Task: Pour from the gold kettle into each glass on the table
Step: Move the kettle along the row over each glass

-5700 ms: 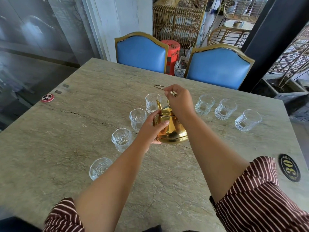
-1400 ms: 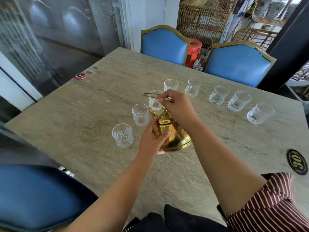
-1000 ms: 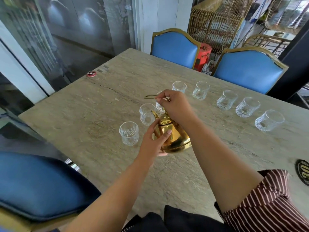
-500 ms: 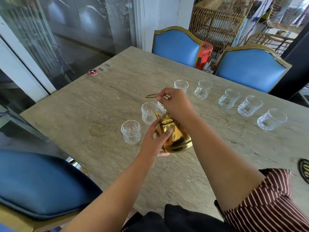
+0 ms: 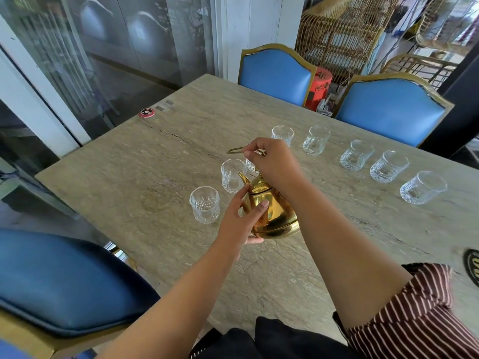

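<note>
The gold kettle [image 5: 274,213] is tipped forward over the stone table [image 5: 145,177], its curved spout close to the rim of a cut glass [image 5: 232,174]. My right hand [image 5: 274,161] is closed on the kettle's thin wire handle from above. My left hand [image 5: 239,218] cups the kettle's left side. Another glass [image 5: 204,204] stands to the left of the kettle, and one glass [image 5: 252,165] is mostly hidden behind my right hand. Several more glasses run in an arc to the right, from one at the back [image 5: 282,134] to the last one [image 5: 422,187].
Two blue chairs [image 5: 276,73] [image 5: 391,110] stand at the table's far side and a blue seat [image 5: 59,281] at the near left. A red round button [image 5: 147,113] lies at the far left edge. A black round badge [image 5: 473,266] sits at the right edge.
The kettle has travelled left along the row of glasses, still held in both hands and tipped. Over the last half second its spout has stayed by the same glass.
</note>
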The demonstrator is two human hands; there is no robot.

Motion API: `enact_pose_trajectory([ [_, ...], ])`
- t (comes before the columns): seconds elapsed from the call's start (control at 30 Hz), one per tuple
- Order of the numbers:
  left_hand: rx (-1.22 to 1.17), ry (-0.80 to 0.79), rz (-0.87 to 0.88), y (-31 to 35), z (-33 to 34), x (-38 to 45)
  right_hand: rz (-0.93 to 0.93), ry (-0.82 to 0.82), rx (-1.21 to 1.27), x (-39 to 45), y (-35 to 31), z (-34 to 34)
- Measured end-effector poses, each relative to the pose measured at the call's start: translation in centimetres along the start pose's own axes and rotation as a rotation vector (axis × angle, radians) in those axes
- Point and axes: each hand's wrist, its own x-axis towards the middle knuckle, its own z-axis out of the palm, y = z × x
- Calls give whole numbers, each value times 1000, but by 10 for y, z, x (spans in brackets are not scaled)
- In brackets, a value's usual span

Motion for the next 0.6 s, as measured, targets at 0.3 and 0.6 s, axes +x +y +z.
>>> enact_pose_trajectory([
  [0.3, 19, 11, 1, 1, -1, -3, -16, 8, -2, 0, 2, 2],
  [0.6, 14, 18, -17, 2, 0, -2, -13, 12, -6, -1, 0, 0],
])
